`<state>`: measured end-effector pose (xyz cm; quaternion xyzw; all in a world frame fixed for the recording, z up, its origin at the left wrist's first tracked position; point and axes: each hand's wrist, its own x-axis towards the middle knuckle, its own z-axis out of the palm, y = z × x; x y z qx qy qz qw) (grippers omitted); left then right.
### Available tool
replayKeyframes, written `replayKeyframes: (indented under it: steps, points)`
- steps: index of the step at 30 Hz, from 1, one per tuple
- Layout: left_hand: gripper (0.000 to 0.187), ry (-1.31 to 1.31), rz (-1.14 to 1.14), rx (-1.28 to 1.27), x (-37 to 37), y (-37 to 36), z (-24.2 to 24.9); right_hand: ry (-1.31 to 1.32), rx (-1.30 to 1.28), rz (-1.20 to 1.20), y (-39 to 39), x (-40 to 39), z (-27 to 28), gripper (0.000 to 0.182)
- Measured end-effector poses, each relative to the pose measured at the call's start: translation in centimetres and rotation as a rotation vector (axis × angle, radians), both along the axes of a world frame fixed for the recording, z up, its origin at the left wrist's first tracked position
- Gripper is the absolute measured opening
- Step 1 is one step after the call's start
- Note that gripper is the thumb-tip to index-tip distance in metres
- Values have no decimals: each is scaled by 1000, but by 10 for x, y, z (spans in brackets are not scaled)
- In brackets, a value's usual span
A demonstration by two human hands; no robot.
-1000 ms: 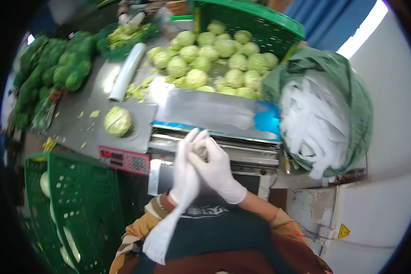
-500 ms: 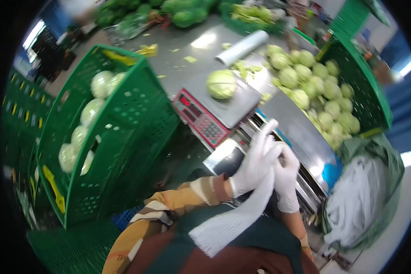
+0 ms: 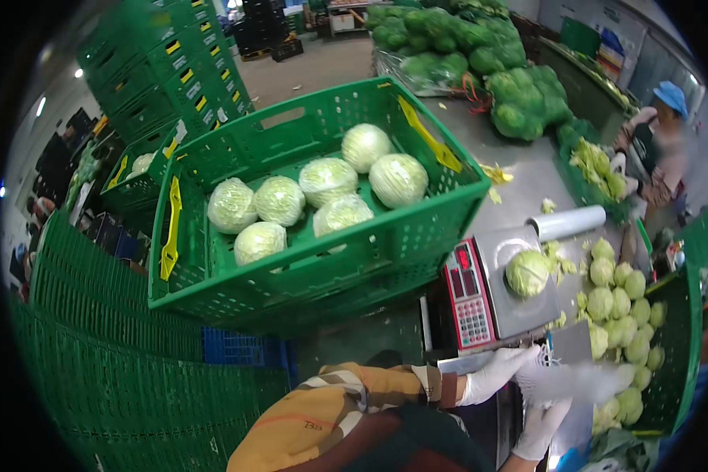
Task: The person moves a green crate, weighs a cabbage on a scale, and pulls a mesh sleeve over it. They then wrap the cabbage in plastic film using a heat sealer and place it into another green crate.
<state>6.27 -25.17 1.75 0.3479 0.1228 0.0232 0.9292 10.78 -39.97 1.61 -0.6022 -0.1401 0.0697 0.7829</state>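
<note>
A white mesh sleeve (image 3: 566, 381), possibly a foam net, stretches to the right from between my hands, its far part blurred. My left hand (image 3: 495, 376), in a white glove, pinches its left end. From below, my gloved right hand (image 3: 544, 425) has fingers closed around the sleeve; some fingertips are hidden. Just above the hands, a cabbage (image 3: 528, 273) rests on the metal pan (image 3: 499, 248) of a red-framed digital scale (image 3: 470, 303). Right of the hands, several bare cabbages (image 3: 623, 311) lie piled by a tipped green crate (image 3: 684, 346).
A large green crate (image 3: 417, 244) at left holds several film-wrapped cabbages (image 3: 328, 181). A roll of clear film (image 3: 570, 223) lies behind the scale. Netted cabbages (image 3: 527, 102) sit farther back. A co-worker in a blue hat (image 3: 670, 98) handles leaves at right. Stacked crates (image 3: 134, 346) fill the lower left.
My view has swung left, bringing the large crate fully into sight. The mesh sleeve hung down toward my body before; now it extends to the right, and my hands have moved apart.
</note>
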Motion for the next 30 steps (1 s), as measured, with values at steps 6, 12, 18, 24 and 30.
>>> replayKeyframes:
  steps: [6,12,18,24,30]
  points:
    - [31,-110,-278,-507,12,66,19,10,-765,639,8,22,27,26]
    - [19,-82,-348,-62,3,76,-10,86,-296,130,20,144,13,17]
    - [24,479,501,663,95,140,-148,-189,-738,44,87,181,-17,21]
    - [57,142,198,447,150,174,-140,184,-775,60,158,232,-66,39]
    - [66,-13,-9,-4,172,165,-133,77,-366,321,169,183,1,43]
